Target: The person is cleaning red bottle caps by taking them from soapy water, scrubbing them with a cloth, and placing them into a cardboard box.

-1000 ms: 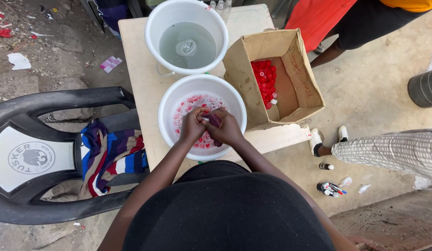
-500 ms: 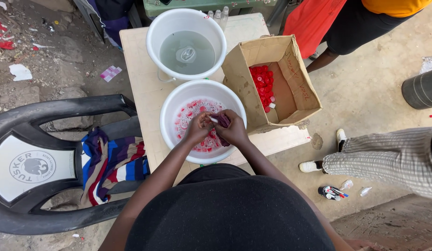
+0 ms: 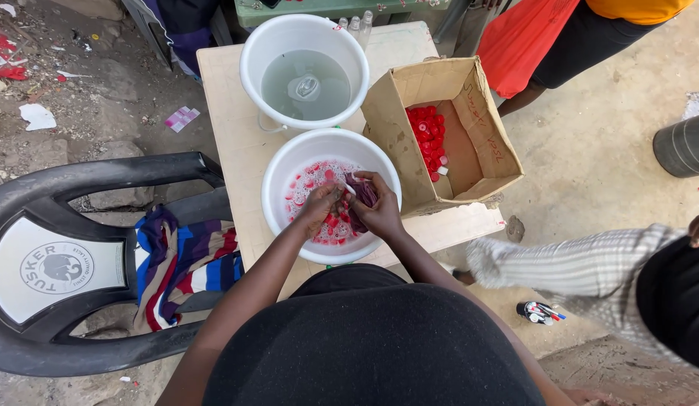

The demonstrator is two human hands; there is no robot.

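Both my hands are inside a white bucket (image 3: 283, 174) of soapy water with several red bottle caps (image 3: 310, 186) floating in it. My left hand (image 3: 319, 206) pinches a small white-and-red cap. My right hand (image 3: 376, 209) grips a dark purple cloth (image 3: 363, 192) pressed against that cap. The two hands touch over the middle of the bucket. A second white bucket (image 3: 253, 53) behind it holds clear water.
An open cardboard box (image 3: 470, 143) with red caps (image 3: 425, 137) lies right of the buckets on the pale table (image 3: 223, 113). A black plastic chair (image 3: 64, 263) with a striped cloth (image 3: 183, 262) stands left. Another person's legs stand far right, someone else's checked trouser leg (image 3: 575, 271) crosses near right.
My hands have stayed in the near bucket, working the cap and cloth together. The checked trouser leg has stepped leftward towards the table. The camera view has shifted slightly.
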